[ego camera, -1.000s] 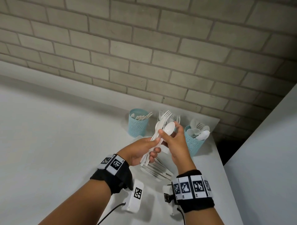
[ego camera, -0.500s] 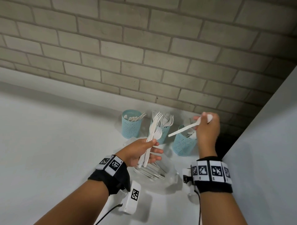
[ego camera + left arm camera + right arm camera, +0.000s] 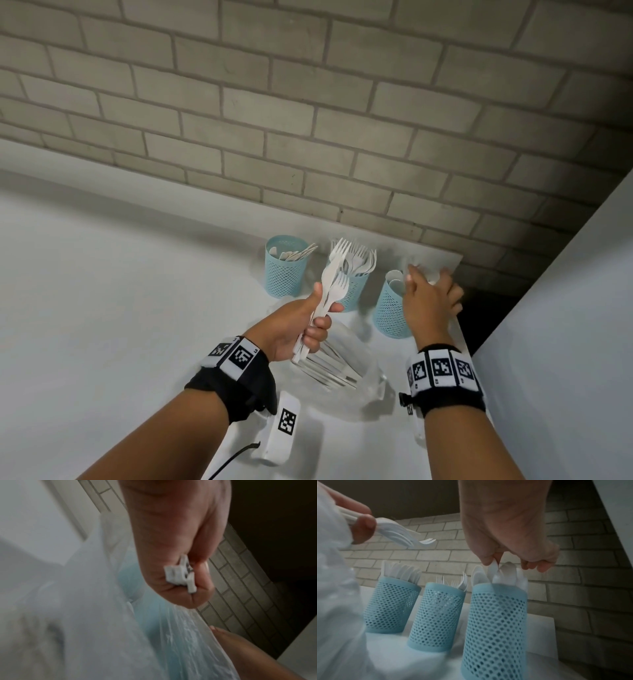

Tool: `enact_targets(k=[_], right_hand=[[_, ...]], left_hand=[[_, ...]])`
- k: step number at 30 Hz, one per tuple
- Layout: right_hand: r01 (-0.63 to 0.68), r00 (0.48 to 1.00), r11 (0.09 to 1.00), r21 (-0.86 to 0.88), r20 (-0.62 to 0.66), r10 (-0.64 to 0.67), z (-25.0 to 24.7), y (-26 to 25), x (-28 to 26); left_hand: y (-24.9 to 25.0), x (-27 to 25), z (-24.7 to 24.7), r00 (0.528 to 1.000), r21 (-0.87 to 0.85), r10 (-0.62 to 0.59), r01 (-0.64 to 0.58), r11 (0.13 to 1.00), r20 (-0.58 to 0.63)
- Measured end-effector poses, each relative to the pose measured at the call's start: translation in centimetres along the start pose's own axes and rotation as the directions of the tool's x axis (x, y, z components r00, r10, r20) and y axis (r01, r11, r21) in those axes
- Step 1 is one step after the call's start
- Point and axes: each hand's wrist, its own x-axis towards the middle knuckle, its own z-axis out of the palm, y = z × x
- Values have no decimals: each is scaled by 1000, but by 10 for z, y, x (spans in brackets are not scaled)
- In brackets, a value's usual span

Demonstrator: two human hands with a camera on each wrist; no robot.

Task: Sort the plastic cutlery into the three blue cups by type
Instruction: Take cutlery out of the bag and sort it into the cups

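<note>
Three blue mesh cups stand in a row by the wall: the left cup (image 3: 286,274) has knives, the middle cup (image 3: 354,291) forks, the right cup (image 3: 390,308) spoons. My left hand (image 3: 308,318) grips a bundle of white forks (image 3: 334,274), tines up, in front of the middle cup; the handle ends (image 3: 180,574) stick out of the fist. My right hand (image 3: 428,298) is over the right cup (image 3: 494,628). Its thumb and forefinger pinch a white spoon (image 3: 494,566) that stands in the cup among other spoons.
A clear plastic bag (image 3: 342,373) with more white cutlery lies on the white table (image 3: 137,308) under my left hand. The brick wall (image 3: 308,120) runs right behind the cups. The table's right edge and a dark gap (image 3: 489,318) lie just beyond the right cup.
My right hand took a spoon from the bundle, carried it right and lowered it into the right cup. My left hand stayed put and now holds only forks.
</note>
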Motion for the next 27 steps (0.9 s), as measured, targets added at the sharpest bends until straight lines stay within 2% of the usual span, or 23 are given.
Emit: enact_targets(k=[1,3,5,6,7,8,9,10,12,15,19,22,25,27], right_hand=[[-5,1000,1000,-3,3,5,-1,-4,-1],[14,997,999,47,-76,-10,-7,-15,-3],[119,978,971,208,-195,-78,-16,-27,-8],[186,974,921,344,-188,-126,-22,-34,-10],[214,977,840,498,-126,-174,-26,-41,-12],[187,974,759,624,-15,-228,-30,-50,-16],[142,952,714,686,103,-288,-33,-57,-19],[121,922,703,701,183,-341,-33,-63,-21],[132,892,671,729,208,-402,-28,-70,-22],[140,905,616,775,151,-397,-24,-73,-24],[144,926,610,779,110,-360,-22,-75,-27],[99,958,606,789,89,-272,-19,-75,-27],[-22,977,604,797,146,-158,-16,-68,-25],[-95,960,608,789,233,-153,-16,-64,-27]], left_hand=[[0,0,-1,1000,-2,5,-5,1000,-2],[0,0,-1,1000,6,11,-11,1000,-3],[-1,0,-2,1000,18,13,-13,1000,12],[-2,-1,-2,1000,28,12,-12,1000,24],[-2,-1,-3,999,43,10,-11,999,34],[-2,-2,-3,999,63,7,-10,998,44],[-2,-3,-3,999,87,2,-6,996,51],[-3,-4,-3,998,111,-4,-2,994,58],[-2,-6,-2,998,155,-11,0,988,69],[-2,-9,-3,998,216,8,-21,976,61],[-6,-9,-4,997,302,65,-74,951,37],[-7,-9,-2,996,294,77,-84,952,36],[-6,-10,-2,994,267,97,-105,958,43],[-6,-11,-4,992,251,118,-124,960,38]])
